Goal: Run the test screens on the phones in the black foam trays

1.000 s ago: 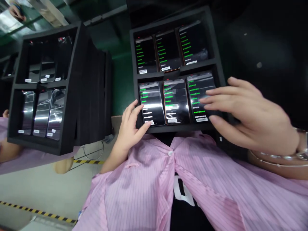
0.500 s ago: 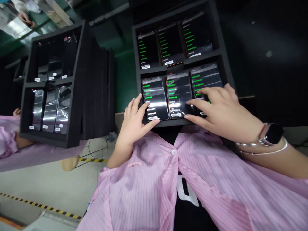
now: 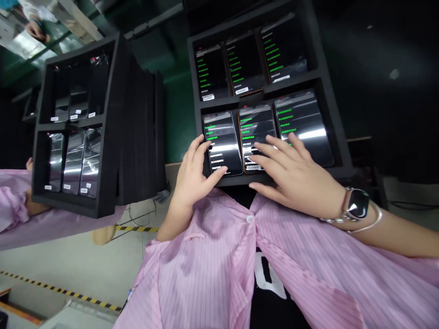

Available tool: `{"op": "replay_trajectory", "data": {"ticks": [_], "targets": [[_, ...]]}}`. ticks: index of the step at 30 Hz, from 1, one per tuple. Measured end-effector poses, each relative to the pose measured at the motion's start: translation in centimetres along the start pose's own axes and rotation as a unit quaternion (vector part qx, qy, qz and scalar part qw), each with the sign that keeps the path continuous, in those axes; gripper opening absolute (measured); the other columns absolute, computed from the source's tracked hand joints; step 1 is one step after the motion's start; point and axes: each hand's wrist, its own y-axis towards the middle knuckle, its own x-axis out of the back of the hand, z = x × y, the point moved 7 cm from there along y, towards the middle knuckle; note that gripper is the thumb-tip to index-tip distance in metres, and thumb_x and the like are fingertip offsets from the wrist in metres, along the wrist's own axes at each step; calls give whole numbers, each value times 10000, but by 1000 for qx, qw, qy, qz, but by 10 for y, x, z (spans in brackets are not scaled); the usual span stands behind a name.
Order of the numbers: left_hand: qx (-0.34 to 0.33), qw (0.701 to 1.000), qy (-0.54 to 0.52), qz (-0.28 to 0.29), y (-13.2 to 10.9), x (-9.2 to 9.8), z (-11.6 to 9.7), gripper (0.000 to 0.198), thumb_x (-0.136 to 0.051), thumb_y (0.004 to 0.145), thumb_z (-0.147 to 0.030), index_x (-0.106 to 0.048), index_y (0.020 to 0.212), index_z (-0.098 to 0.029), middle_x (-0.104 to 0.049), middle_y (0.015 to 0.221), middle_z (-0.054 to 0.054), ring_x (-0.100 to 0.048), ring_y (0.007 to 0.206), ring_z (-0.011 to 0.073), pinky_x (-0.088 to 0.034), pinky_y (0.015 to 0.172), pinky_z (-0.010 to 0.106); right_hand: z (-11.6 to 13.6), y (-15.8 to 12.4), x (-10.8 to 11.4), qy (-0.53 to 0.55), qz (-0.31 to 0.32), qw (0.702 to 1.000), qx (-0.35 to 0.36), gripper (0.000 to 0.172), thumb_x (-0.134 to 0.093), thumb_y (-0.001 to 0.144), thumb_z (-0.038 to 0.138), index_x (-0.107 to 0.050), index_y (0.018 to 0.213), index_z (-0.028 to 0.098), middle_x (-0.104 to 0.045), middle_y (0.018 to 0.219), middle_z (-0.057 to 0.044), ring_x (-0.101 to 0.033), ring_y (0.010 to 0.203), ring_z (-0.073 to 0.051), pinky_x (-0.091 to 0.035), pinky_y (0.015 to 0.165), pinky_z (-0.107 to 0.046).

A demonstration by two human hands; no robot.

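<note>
A black foam tray [image 3: 334,109] in front of me holds two rows of three phones with green text on their screens. My left hand [image 3: 194,176] rests on the tray's near left corner, fingers spread over the near left phone [image 3: 221,139], thumb by its lower edge. My right hand [image 3: 297,176] lies open with fingers stretched over the near middle phone [image 3: 255,125], fingertips on its screen. The near right phone [image 3: 303,123] is uncovered. A watch and bracelets sit on my right wrist.
A second black foam tray [image 3: 103,201] with several dark-screened phones stands at the left, beside a stack of black foam [image 3: 140,132]. Another person's pink sleeve [image 3: 13,214] shows at the far left. Yellow-black floor tape [image 3: 61,290] runs below. Dark surface lies to the right.
My right hand has moved left from the near right phone onto the near middle phone. My left hand stays at the tray's near left corner. The view has shifted slightly.
</note>
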Motion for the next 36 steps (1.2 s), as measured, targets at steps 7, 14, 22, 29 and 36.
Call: {"op": "replay_trajectory", "data": {"ticks": [7, 14, 22, 29, 36], "targets": [[-3, 1000, 30, 4, 4, -3, 0, 790, -635, 975, -717, -440, 1590, -261, -361, 1736, 188, -410, 1602, 407, -423, 1271, 591, 8, 12, -13, -47, 24, 999, 7, 657, -607, 1057, 550, -568, 1515, 81, -476, 1637, -280, -376, 1576, -473, -293, 1277, -751], [18, 998, 50, 36, 9, -1, 2, 757, -687, 962, -657, -468, 1568, -259, -305, 1767, 195, -418, 1599, 432, -489, 1215, 616, -1, 6, 2, -38, 30, 999, 3, 714, -612, 1045, 597, -551, 1523, 70, -489, 1617, -288, -380, 1573, -476, -306, 1282, -737], [9, 999, 15, 40, 7, 8, 1, 776, -667, 990, -644, -369, 1633, -326, -234, 1793, 178, -323, 1653, 428, -404, 1280, 667, -43, -25, 39, -57, -14, 996, -72, 643, -476, 1097, 579, -474, 1589, 165, -545, 1560, -262, -431, 1535, -499, -276, 1234, -836], [-31, 995, 17, -89, 96, 35, 14, 704, -640, 985, -692, -480, 1545, -298, -300, 1769, 158, -349, 1643, 385, -382, 1313, 592, -107, 61, 55, -19, -50, 994, -100, 623, -537, 1059, 566, -503, 1580, 226, -527, 1619, -195, -355, 1582, -503, -189, 1280, -827], [30, 995, 47, -87, 158, 21, 56, 722, -645, 953, -737, -554, 1459, -230, -454, 1686, 208, -440, 1589, 403, -422, 1275, 591, -149, 97, 30, -4, -4, 995, -98, 667, -552, 1038, 559, -525, 1543, 123, -598, 1520, -249, -426, 1536, -514, -204, 1268, -843]]}}
